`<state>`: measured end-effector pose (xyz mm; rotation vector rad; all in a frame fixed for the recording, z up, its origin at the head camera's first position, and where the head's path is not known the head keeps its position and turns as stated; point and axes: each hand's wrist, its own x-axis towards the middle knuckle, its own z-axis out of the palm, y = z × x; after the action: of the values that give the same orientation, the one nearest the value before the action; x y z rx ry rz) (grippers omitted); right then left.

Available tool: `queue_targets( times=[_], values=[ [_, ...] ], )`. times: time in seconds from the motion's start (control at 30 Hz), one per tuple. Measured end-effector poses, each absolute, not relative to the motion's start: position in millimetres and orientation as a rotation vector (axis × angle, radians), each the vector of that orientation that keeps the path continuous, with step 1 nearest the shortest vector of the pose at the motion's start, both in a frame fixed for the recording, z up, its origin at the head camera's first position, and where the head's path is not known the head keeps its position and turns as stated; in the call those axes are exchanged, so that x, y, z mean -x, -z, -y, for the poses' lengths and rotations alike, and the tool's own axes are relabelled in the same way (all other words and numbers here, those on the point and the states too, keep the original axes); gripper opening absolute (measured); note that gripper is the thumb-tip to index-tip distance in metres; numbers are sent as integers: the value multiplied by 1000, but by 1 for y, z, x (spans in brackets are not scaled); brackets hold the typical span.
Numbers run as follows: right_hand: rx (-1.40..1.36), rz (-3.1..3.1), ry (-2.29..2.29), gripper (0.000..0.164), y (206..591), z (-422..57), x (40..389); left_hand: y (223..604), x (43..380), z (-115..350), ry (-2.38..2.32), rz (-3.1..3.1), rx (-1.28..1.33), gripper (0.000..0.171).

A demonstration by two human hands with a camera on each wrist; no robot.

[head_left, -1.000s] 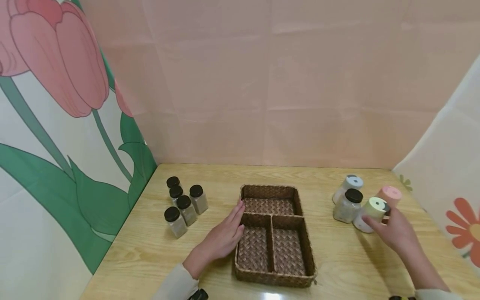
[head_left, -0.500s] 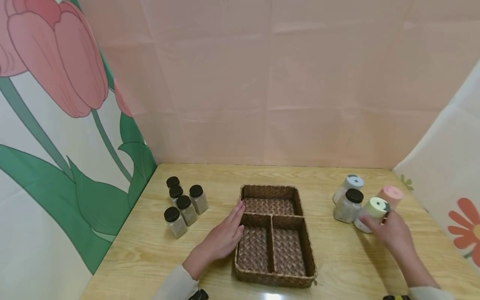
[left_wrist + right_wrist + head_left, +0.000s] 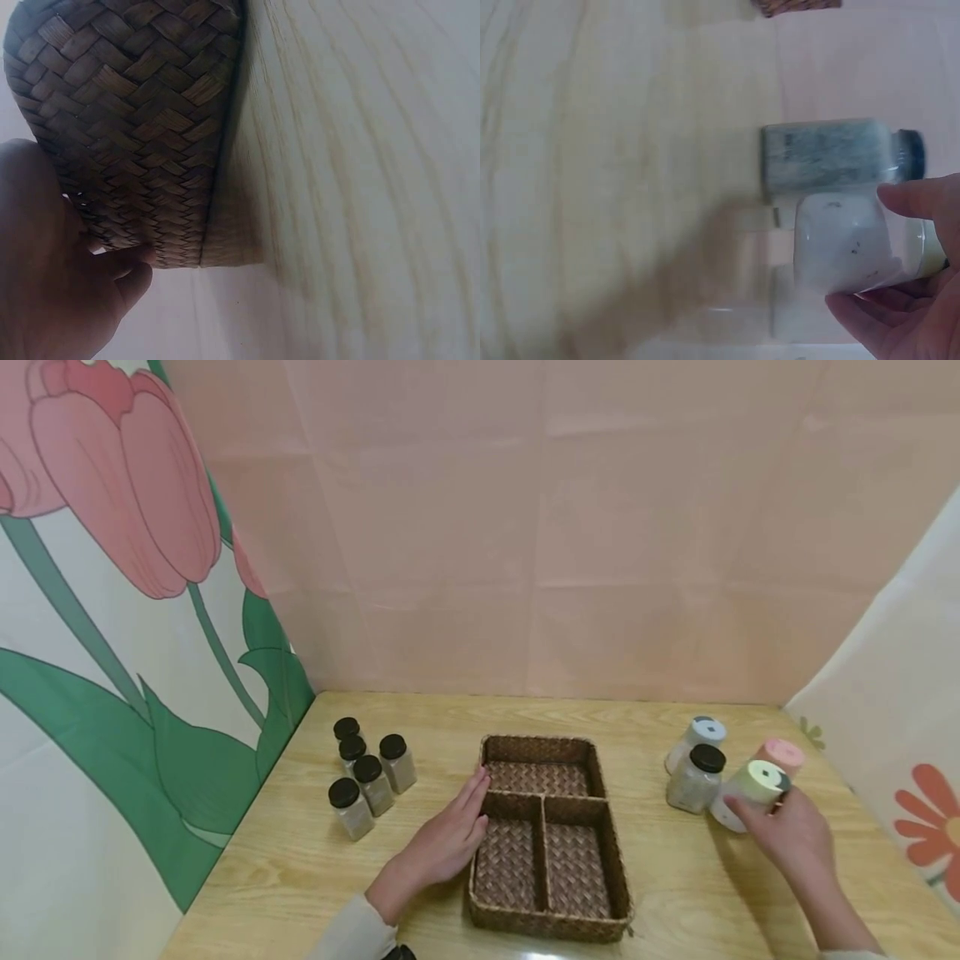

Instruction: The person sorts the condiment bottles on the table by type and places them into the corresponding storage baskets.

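A three-compartment woven basket (image 3: 551, 922) stands mid-table. My left hand (image 3: 448, 839) rests its fairly straight fingers on the basket's left side; the left wrist view has these fingers against the woven wall (image 3: 142, 127). On the right, my right hand (image 3: 795, 835) grips a white seasoning jar (image 3: 844, 244) with a pale yellow-green lid (image 3: 761, 779), thumb on one side and fingers on the other. The jar leans and its underside faces the right wrist camera. Beside it stands a clear seasoning jar (image 3: 692, 787) with a black lid. Part of the held jar is hidden by my hand.
Behind the held jar stand a blue-lidded jar (image 3: 697, 733) and a pink-lidded jar (image 3: 782, 753). Several black-lidded clear jars (image 3: 352, 810) stand on the left of the wooden table (image 3: 285, 893). Fabric hangs (image 3: 525, 568) at the back and both sides.
The yellow-green-lidded jar has tilted and shifted slightly right in my right hand's grip. My left hand stays on the basket. The head view has tipped slightly.
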<state>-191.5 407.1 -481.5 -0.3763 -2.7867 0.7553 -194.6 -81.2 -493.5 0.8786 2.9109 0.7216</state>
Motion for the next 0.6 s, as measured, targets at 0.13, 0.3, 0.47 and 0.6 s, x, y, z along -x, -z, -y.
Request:
queue_targets(
  times=[0.13,0.3,0.47,0.6],
  values=[
    [363,2798,-729,70,467,-402,184,494,195,81,-726,-2909,-880,58],
    [333,2816,-717,71,454,-393,182,493,196,82,-717,-2918,-886,57],
    [297,2834,-706,69,444,-385,179,492,197,83,-729,-2921,-887,56],
    [255,2816,-679,62,438,-375,174,492,196,82,-752,-2895,-878,55]
  ],
)
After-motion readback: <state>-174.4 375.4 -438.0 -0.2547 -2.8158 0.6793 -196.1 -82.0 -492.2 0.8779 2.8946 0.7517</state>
